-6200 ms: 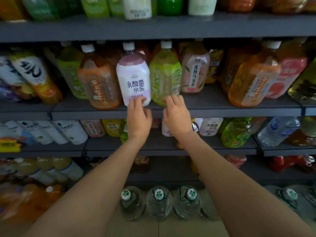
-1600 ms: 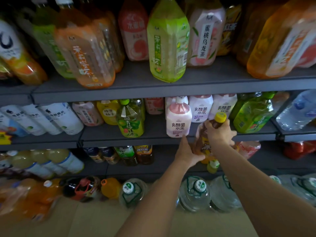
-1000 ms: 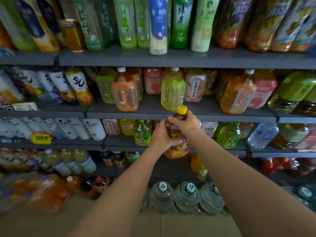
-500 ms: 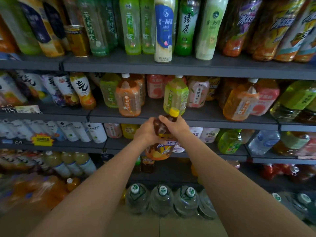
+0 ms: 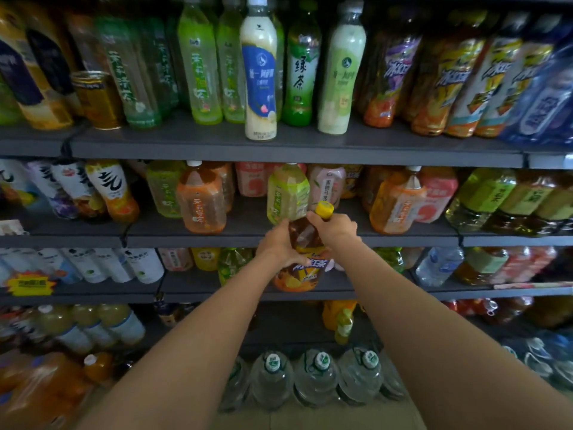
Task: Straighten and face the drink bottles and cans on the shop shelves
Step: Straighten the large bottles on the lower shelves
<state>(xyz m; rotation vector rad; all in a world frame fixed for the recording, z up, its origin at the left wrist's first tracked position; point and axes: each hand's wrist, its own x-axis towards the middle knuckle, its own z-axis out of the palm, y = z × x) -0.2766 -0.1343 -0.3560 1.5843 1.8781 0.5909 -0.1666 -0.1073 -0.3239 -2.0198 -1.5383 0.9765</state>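
Brown iced tea fills a large bottle [image 5: 305, 252] with a yellow cap [image 5: 324, 209], held up by a person in front of grey shop shelves. This bottle is the reference point for everything else. It tilts slightly, cap toward the upper right, and is in the air, touching no shelf. The left hand [image 5: 279, 243] grips its left side at the shoulder, fingers [image 5: 294, 261] curled around onto the orange label. The right hand [image 5: 333, 226] wraps around the neck just below the cap, fingers closed on it.

Directly behind the cap stands a pale green tea bottle [image 5: 286, 193] on the second shelf [image 5: 248, 237], with an orange tea bottle [image 5: 201, 200] to its left and another orange bottle [image 5: 397, 201] to the right of the held bottle. Above, on the top shelf [image 5: 279, 147], a tall white bottle with a blue label [image 5: 259, 72] stands nearest the front edge, with a green tea bottle [image 5: 300, 66] just to its right. Below the held bottle, on the floor, sit three big clear water jugs [image 5: 314, 377] with white and green caps.
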